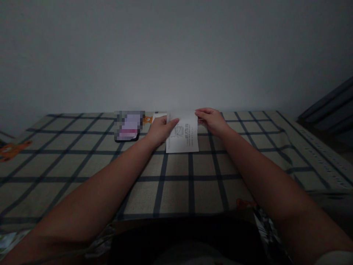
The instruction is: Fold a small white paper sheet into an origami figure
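Note:
A white sheet of paper [182, 138] with printed text and a line diagram is held between my two hands, above the checked tablecloth. My left hand [162, 129] grips its left edge, thumb lying on the printed face and fingers behind. At the upper right edge, my right hand [212, 119] pinches the paper between thumb and fingers. Another white piece, partly hidden behind my left hand, shows just beyond it; I cannot tell whether it belongs to the same sheet.
A phone [129, 127] with a lit, blurred screen lies left of my left hand. The checked tablecloth [176, 191] with orange bear prints covers the table, which meets a plain wall [176, 55] at the back. Dark slatted material [328, 101] stands at the right.

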The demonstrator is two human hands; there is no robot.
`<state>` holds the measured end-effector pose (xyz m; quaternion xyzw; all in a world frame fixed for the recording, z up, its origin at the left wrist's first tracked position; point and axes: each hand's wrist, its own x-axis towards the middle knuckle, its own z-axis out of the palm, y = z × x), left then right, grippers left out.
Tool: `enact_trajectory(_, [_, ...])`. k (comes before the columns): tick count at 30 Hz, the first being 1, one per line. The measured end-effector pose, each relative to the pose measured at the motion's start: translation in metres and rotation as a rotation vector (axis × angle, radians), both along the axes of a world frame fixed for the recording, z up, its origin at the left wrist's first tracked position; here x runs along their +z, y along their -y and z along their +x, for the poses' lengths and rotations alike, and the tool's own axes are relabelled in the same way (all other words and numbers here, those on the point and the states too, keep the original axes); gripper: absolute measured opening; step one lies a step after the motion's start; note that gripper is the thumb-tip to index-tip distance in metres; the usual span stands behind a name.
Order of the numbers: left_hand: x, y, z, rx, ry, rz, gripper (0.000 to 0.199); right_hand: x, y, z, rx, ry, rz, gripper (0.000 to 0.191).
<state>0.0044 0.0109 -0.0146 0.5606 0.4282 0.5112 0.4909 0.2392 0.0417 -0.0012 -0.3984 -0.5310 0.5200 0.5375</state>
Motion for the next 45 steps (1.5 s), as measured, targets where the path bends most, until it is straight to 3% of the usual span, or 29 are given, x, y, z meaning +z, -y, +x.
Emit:
enact_trajectory(4, [-0.002,-0.001,0.0,-0.059,-0.021,-0.004,0.041,0.001,0.0,0.0,0.029,-0.038,-0.024,0.025])
enact_trajectory(7, [-0.002,-0.004,0.001,-0.047,0.039,-0.012,0.036,0.0,-0.001,0.001,-0.048,0.018,0.072,0.037])
enact_trajectory(11, [0.001,-0.01,0.003,0.162,0.262,-0.001,0.027,0.003,0.004,0.003,-0.258,0.382,0.49,0.051])
enact_trajectory(14, [0.006,-0.013,0.003,0.218,0.374,-0.033,0.025,0.006,0.015,-0.001,-0.096,0.682,0.845,0.046])
enact_trajectory(17, [0.01,-0.012,0.004,0.246,0.427,-0.062,0.022,0.008,0.027,-0.01,0.039,0.92,0.977,0.062])
enact_trajectory(19, [0.012,-0.012,0.005,0.249,0.445,-0.068,0.021,0.009,0.034,-0.016,0.109,1.068,0.974,0.067])
enact_trajectory(21, [0.012,-0.012,0.006,0.221,0.452,-0.07,0.022,0.01,0.038,-0.02,0.15,1.134,0.974,0.054])
enact_trajectory(24, [0.01,-0.013,0.005,0.169,0.439,-0.066,0.023,0.011,0.038,-0.022,0.186,1.097,0.99,0.024])
enact_trajectory(27, [0.007,-0.014,0.003,0.159,0.411,-0.054,0.024,0.009,0.035,-0.022,0.187,0.963,0.963,0.027])
enact_trajectory(33, [0.009,-0.013,0.0,0.138,0.453,-0.081,0.019,0.005,0.029,-0.022,-0.008,0.575,0.58,0.021])
enact_trajectory(37, [0.015,-0.004,0.004,0.038,0.412,-0.029,0.034,0.001,0.02,-0.022,-0.082,0.303,0.32,0.028])
enact_trajectory(41, [0.014,0.002,0.009,-0.014,0.334,0.071,0.054,-0.001,0.015,-0.022,-0.091,0.173,0.2,0.032])
enact_trajectory(45, [0.011,-0.002,0.009,0.01,0.309,0.071,0.058,0.001,0.018,-0.022,-0.069,0.155,0.141,0.038])
